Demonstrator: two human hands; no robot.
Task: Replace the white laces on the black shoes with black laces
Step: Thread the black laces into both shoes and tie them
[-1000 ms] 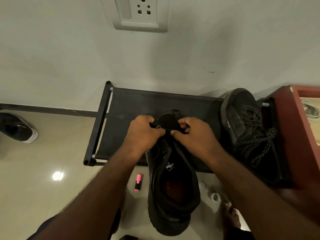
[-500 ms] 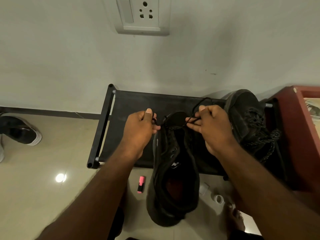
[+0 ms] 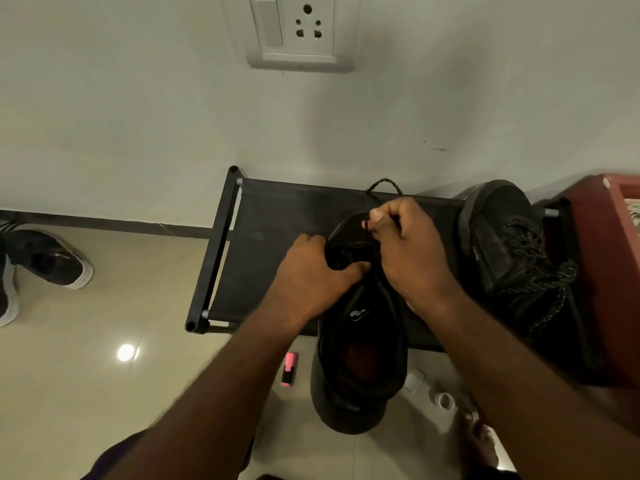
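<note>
Two bare forearms are seen entering from the lower edge, the left from the lower left and the right from the lower right, meeting near the middle of the view. The left hand (image 3: 311,271) is shown knuckles up, fingers curled over the front of the black shoe (image 3: 349,414), thumb stretched toward the right hand (image 3: 412,251). The right hand is held slightly farther forward, fingers curled, with a black lace (image 3: 382,182) pinched between thumb and forefinger.

Domestic interior, probably a home's shoe corner. A low fabric shoe rack (image 3: 221,251) carrying a shoe (image 3: 498,237) stands against a plain painted wall (image 3: 138,133) fitted with a socket (image 3: 299,31). A sneaker (image 3: 45,258) lies on the glossy tiled floor (image 3: 86,393), and a red cabinet (image 3: 602,271) adjoins the rack.
</note>
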